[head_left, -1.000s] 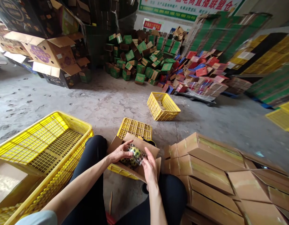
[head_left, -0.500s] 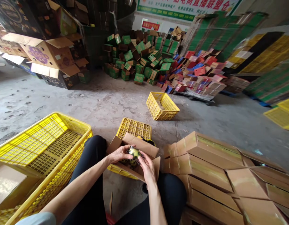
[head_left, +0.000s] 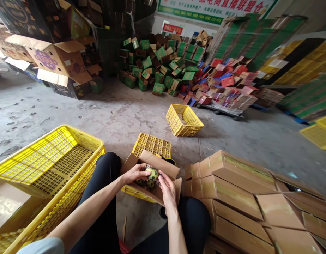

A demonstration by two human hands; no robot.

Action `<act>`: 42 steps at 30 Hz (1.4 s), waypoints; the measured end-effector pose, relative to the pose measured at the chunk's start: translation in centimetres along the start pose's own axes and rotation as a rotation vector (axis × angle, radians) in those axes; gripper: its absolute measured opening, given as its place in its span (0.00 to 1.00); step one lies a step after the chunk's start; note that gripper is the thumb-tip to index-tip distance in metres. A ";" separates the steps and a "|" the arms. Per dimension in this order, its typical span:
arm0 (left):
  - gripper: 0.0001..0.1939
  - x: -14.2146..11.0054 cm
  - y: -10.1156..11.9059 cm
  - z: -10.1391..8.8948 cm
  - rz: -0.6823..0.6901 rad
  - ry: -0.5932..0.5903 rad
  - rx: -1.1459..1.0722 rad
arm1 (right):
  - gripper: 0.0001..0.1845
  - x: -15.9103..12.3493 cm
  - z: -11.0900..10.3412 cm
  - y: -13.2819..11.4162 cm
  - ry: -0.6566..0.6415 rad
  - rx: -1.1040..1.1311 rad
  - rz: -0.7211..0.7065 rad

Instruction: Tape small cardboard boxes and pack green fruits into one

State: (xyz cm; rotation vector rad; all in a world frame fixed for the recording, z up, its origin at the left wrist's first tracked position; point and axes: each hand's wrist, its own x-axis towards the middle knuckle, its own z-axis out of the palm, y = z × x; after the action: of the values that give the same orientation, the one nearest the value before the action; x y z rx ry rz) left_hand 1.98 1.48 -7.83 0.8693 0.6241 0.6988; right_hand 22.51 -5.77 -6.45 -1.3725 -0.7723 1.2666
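Note:
My left hand (head_left: 136,173) pinches one side of a wrapped fruit (head_left: 152,173), rounded and yellow-green, in a clear film with dark spots. On the other side, the fingers of my right hand (head_left: 167,187) are closed on the edge of its wrapper. Both hands are over an open cardboard box (head_left: 161,163) between my knees. Inside the box, partly hidden by my hands, lie similar spotted wrapped fruits (head_left: 150,184). The box rests on an upturned yellow plastic crate (head_left: 151,144).
A large yellow crate (head_left: 85,133) with cardboard in it stands at my left. Folded brown cartons (head_left: 245,173) are stacked at my right. Ahead on the concrete floor sits another yellow crate (head_left: 184,121). Farther back are heaps of green boxes (head_left: 157,88) and red boxes (head_left: 227,81).
The wrapped fruit has turned between my hands, and more of its yellow side faces up. My right fingers have shifted onto the wrapper's edge. The view has moved slightly.

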 end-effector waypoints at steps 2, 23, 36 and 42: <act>0.33 0.0 0.0 0.1 0.011 0.015 0.007 | 0.32 0.0 0.0 -0.1 -0.001 -0.012 -0.005; 0.36 0.7 -1.0 -0.7 0.014 0.076 0.063 | 0.34 0.0 -0.2 0.1 -0.006 0.030 0.046; 0.42 0.5 -0.9 -0.3 -0.014 0.079 -0.073 | 0.37 -0.1 0.0 0.3 -0.060 0.004 -0.028; 0.44 0.7 -1.2 -0.7 -0.101 0.047 -0.102 | 0.31 0.4 -0.3 0.9 -0.081 -0.128 -0.206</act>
State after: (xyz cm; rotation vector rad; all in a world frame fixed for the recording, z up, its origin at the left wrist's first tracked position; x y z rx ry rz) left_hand 2.29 1.75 -9.34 0.7240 0.6645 0.6558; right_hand 22.67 -5.69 -7.49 -1.3118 -1.0389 1.1314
